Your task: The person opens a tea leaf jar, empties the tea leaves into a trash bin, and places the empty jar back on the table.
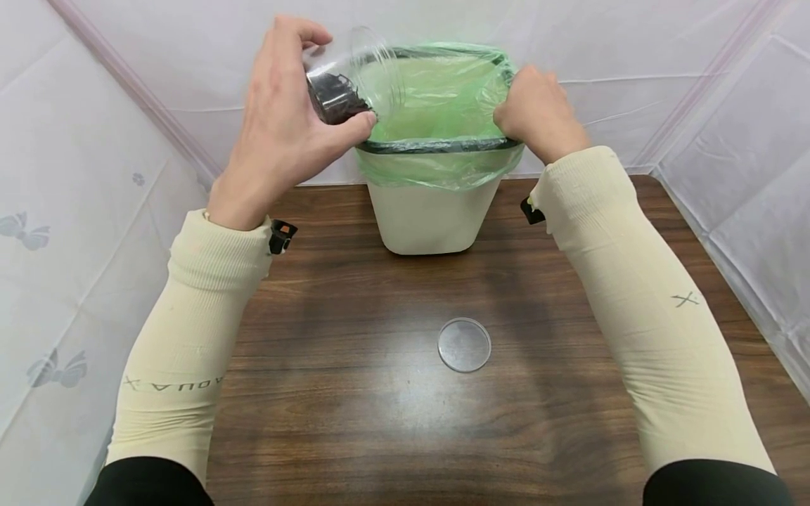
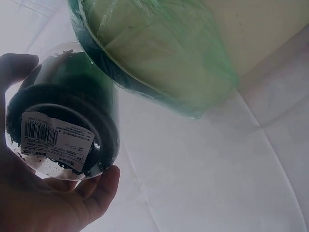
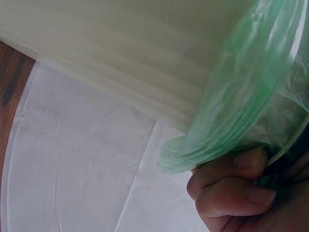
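My left hand (image 1: 281, 119) holds a clear plastic jar (image 1: 344, 81), tipped with its mouth toward the bin's left rim. Dark, dry shreds like tea leaves (image 1: 335, 97) lie along the jar's lower side. In the left wrist view the jar's base carries a white barcode label (image 2: 57, 140). A pale trash bin (image 1: 436, 214), lined with a green plastic bag (image 1: 443, 169), stands upright at the back of the table. On the bin's right side, my right hand (image 1: 541, 112) grips the rim and the bag's edge, fingers curled in the right wrist view.
A round clear lid (image 1: 465, 345) lies flat on the dark wooden table (image 1: 354, 422) in front of the bin. White sheeting (image 1: 728, 161) hangs behind the bin and along both sides.
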### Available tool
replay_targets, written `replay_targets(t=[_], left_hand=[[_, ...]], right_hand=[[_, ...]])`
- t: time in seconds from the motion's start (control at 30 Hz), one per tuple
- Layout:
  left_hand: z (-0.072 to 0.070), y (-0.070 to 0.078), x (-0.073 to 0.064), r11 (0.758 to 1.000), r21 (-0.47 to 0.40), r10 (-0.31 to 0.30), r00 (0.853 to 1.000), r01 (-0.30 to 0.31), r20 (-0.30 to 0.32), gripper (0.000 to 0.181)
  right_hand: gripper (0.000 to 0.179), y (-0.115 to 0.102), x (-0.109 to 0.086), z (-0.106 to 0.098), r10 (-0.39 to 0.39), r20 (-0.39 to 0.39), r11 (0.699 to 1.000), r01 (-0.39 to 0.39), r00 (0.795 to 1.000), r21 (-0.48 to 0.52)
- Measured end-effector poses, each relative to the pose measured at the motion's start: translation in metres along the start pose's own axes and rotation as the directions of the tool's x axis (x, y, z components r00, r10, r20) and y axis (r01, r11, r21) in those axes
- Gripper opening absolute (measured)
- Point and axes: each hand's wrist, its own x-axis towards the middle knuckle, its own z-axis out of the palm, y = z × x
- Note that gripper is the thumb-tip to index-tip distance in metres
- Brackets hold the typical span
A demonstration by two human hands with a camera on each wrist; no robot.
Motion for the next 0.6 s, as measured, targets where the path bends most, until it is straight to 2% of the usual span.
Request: replay_targets(t=[0.1,0.33,0.6], left_hand=[[-0.0004,-0.0010,0.0001,0.999,0.015,0.033,0.999,-0.033,-0.005,0.072],[-0.0014,-0.0007,0.0011,0.999,0.033,0.025,1.000,-0.025,0.017,0.072],[-0.0008,-0.0021,0.0017,0.996,0.047,0.073,0.997,-0.073,0.013,0.070]], right_hand=[[0.009,-0.0003,-0.0003,0.0002,-0.004,0.002,1.000,0.004,1.000,0.003],[0.009,-0.0013,0.0005,0.0009,-0.004,0.004,1.000,0.004,1.000,0.014],[0.008,-0.0022,0.0011,0.0004,0.008,0.007,1.000,-0.008,1.000,0.008]])
